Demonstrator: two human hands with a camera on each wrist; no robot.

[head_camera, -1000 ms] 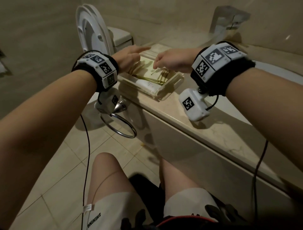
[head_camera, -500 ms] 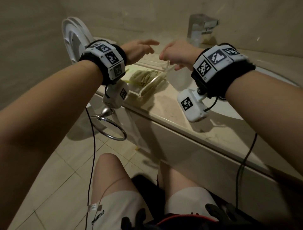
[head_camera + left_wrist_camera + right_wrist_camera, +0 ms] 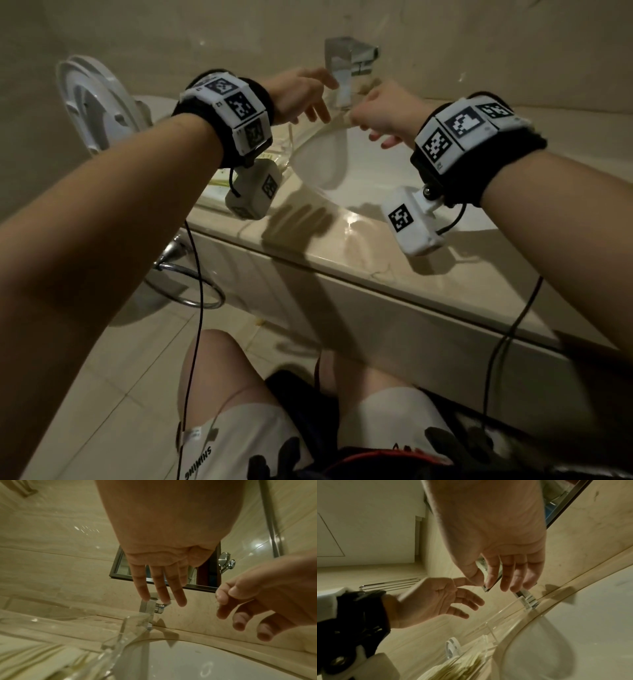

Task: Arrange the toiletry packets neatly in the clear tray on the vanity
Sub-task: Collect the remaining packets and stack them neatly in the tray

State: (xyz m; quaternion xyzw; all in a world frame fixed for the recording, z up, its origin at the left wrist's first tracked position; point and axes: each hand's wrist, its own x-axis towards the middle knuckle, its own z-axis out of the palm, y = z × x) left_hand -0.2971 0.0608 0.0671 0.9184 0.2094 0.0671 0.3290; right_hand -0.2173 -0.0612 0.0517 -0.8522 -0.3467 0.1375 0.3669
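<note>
With our left hand (image 3: 301, 97) spread and right hand (image 3: 383, 113) loosely curled, both empty, those packets (image 3: 462, 669) look light, floppy, probably slippery, so we'd pinch edges inside the clear tray (image 3: 126, 630).

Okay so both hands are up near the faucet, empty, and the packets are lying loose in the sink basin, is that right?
Not quite. The packets sit in the clear tray on the vanity beside the sink, not in the basin; the right wrist view shows it. The rest holds: left hand and right hand are up near the faucet, empty.
</note>
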